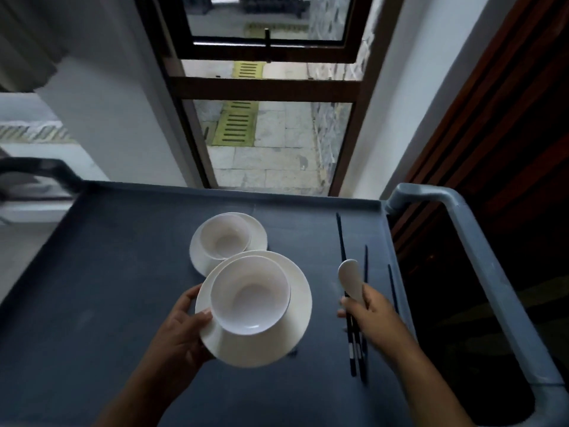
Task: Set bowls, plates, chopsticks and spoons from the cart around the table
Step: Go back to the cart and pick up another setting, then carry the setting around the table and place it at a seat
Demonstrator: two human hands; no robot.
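Observation:
My left hand point(181, 328) grips the left rim of a white plate point(295, 306) with a white bowl point(251, 295) standing on it, tilted and lifted just above the dark grey cart top point(107, 272). My right hand point(369, 309) holds a white spoon point(349, 274) together with dark chopsticks point(354, 349). Behind the held plate, a second white plate point(257, 234) with a bowl point(224, 237) on it rests on the cart. Other dark chopsticks point(340, 238) lie on the cart to the right.
The cart has a raised rim and a grey tubular handle point(462, 223) on the right, a dark handle point(37, 167) at the left. A window with a brown frame point(264, 87) and white walls stand beyond the cart. Dark wood panelling point(492, 134) is at the right.

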